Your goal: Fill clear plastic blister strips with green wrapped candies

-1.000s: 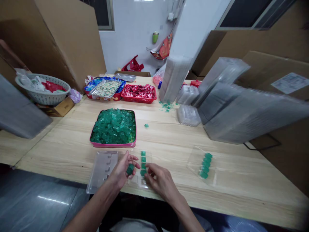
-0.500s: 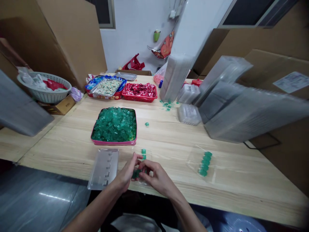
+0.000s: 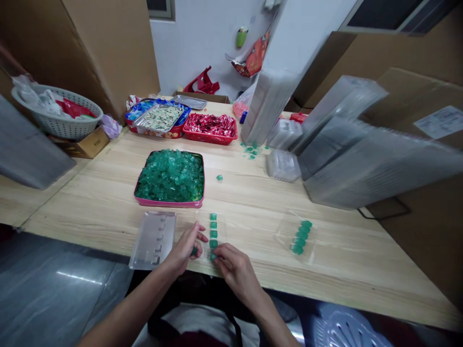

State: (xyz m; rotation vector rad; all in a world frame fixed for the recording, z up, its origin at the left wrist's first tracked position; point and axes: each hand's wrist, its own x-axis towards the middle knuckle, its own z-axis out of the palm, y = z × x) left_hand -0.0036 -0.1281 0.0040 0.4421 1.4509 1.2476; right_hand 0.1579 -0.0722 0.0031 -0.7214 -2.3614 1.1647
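Observation:
A clear plastic tray (image 3: 221,226) lies in front of me with a column of small shiny green pieces (image 3: 213,234) in it. At the near end of that column, my right hand (image 3: 234,262) has its fingertips closed on a green piece (image 3: 212,256). My left hand (image 3: 187,246) is just left of the tray, its fingers curled round a green piece (image 3: 194,251) that shows partly; how many it holds is hidden. Beyond my hands, a pink-rimmed square tin (image 3: 170,203) is heaped with the same green pieces (image 3: 171,173).
An unfilled clear tray (image 3: 148,241) lies left of my hands. To the right, another clear tray (image 3: 280,236) holds a green row. Stacked clear trays (image 3: 340,168) stand at the right. Behind are a red basket of red-wrapped pieces (image 3: 211,126) and a grey colander (image 3: 61,123).
My hands have moved apart: the left drew back leftward, the right went to the tray's near end. More of the green column now shows. The whole view has shifted slightly.

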